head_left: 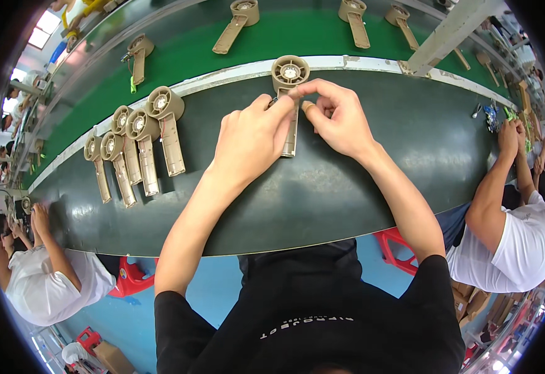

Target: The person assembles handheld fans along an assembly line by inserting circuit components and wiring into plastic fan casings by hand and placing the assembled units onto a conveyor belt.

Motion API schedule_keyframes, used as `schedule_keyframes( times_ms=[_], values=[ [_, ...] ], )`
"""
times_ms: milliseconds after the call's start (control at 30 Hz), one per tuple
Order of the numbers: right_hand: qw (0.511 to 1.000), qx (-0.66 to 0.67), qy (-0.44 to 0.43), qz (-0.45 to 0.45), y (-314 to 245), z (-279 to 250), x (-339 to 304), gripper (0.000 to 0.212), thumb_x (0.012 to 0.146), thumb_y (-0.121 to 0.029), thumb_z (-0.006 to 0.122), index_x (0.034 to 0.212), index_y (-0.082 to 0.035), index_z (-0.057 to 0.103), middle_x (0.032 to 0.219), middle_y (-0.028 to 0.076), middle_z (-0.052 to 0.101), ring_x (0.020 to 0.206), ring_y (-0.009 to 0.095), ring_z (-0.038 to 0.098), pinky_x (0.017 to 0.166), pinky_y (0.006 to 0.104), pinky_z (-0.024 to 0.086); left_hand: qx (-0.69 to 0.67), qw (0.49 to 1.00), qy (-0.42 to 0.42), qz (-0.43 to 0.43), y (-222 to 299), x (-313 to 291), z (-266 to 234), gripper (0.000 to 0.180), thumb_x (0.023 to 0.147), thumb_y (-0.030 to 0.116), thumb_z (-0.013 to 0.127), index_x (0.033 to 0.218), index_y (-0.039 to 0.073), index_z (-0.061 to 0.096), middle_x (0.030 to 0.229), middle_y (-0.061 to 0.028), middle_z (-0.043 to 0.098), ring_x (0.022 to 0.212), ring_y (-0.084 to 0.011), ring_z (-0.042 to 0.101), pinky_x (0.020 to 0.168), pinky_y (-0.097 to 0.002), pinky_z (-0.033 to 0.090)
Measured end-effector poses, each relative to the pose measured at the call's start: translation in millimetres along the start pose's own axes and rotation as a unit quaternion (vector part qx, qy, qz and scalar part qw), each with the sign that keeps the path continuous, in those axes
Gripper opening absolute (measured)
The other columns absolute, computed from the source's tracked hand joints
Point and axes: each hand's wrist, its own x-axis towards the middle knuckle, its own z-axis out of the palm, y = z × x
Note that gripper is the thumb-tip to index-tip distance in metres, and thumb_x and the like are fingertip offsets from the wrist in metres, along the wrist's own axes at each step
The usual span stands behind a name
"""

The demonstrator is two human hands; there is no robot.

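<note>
A tan handheld fan housing lies in front of me, its round, spoked head against the white rail and its handle pointing toward me. My left hand is closed at the left side of its neck, the fingertips partly hidden by the hand itself. On the other side, my right hand has its index finger bent over the neck and its thumb close below. A tan covering shows on that thumb's tip. Whatever small part the right fingers pinch is too small to make out.
Several similar fan housings stand grouped on the dark table at left. Beyond the white rail, more lie on a green conveyor belt. A metal post rises at right. Co-workers in white sit on both sides; small parts lie near the right one.
</note>
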Motion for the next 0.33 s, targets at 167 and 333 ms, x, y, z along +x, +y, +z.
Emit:
schedule_keyframes(
  times_ms=[167,333],
  values=[
    [0.996,-0.044,0.017,-0.071,3.2,9.8,-0.2,0.024,0.083,-0.001,0.069,0.106,-0.003,0.069,0.097,0.001,0.07,0.049,0.003,0.042,0.045,0.0211,0.033,-0.218,0.962,0.013,-0.167,-9.5,9.8,7.0,0.015,0.089,0.016,0.064,0.095,0.004,0.069,0.074,-0.0109,0.067,0.06,-0.0242,0.062,0.059,-0.0371,0.049],
    [0.926,-0.267,0.07,-0.259,13.3,14.6,3.4,0.022,0.082,-0.011,0.076,0.103,-0.007,0.071,0.103,0.006,0.072,0.064,0.011,0.068,0.053,0.0252,0.053,-0.492,0.773,-0.105,-0.387,-26.1,14.4,-7.5,0.017,0.092,0.017,0.062,0.099,0.006,0.073,0.074,0.0007,0.065,0.061,-0.0086,0.053,0.056,-0.0225,0.041]
  ],
)
